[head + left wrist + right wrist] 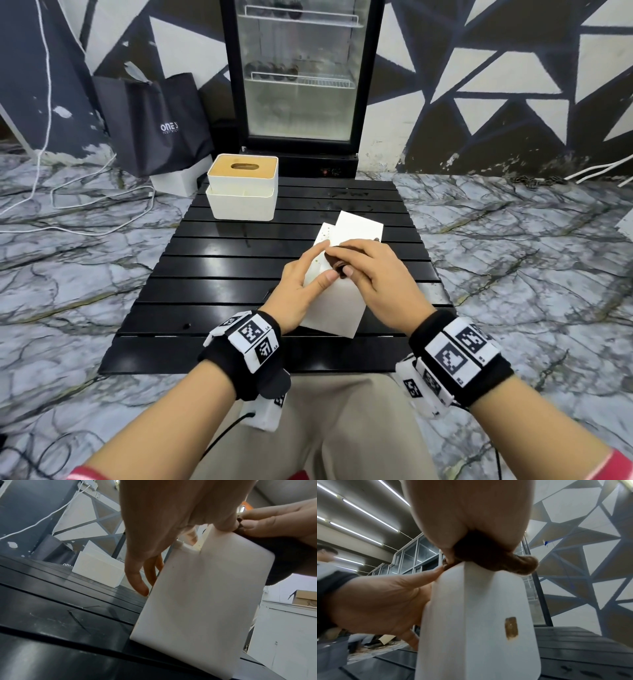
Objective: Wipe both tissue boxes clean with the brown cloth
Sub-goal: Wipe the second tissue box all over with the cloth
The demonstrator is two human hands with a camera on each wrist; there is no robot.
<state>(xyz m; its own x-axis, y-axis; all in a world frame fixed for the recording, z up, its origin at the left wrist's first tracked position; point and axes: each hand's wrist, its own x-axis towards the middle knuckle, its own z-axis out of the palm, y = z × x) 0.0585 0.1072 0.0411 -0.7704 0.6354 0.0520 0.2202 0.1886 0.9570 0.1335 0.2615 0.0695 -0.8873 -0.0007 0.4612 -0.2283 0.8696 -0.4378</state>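
Observation:
A white tissue box (pixel 337 301) stands on the black slatted table (pixel 222 274) in front of me. My left hand (pixel 301 284) grips it, thumb on its top edge and fingers (pixel 137 580) down its left side. My right hand (pixel 370 267) holds the bunched brown cloth (pixel 337 265) and presses it on the box's top. In the right wrist view the cloth (pixel 496 558) sits on the box's upper edge, and a brown smear (pixel 511 628) marks the side of the box (pixel 479 615). A second white tissue box (pixel 241 186) with a wooden lid stands at the table's back left, untouched.
A glass-door fridge (pixel 301 68) stands right behind the table. A black shopping bag (pixel 154 123) and white cables (pixel 102 212) lie on the marble floor to the left. Another person (pixel 325 555) shows far off in the right wrist view.

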